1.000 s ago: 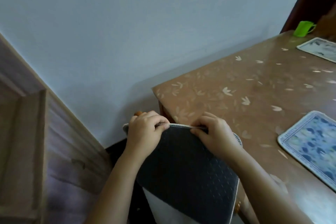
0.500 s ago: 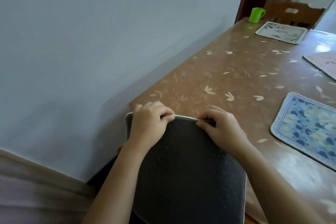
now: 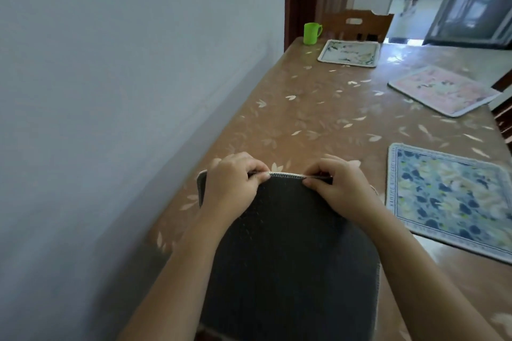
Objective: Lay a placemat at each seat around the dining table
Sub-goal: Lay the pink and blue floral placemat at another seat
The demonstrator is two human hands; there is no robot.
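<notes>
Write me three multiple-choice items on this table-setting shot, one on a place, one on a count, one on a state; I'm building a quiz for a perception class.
1. Where does the green cup stand?
A. at the far end of the table, near the wall
B. on the blue floral placemat
C. on the chair seat

2. How many placemats lie flat on the table?
A. one
B. three
C. five

3. How is the dark-backed placemat held?
A. rolled up under one arm
B. lying flat, untouched
C. pinched along its top edge by both hands, dark underside towards the camera

Answers:
1 A: the cup sits beside the far white-green placemat.
2 B: that one, the pink placemat and the blue floral placemat.
3 C: the left hand and right hand grip the stitched edge.
</notes>
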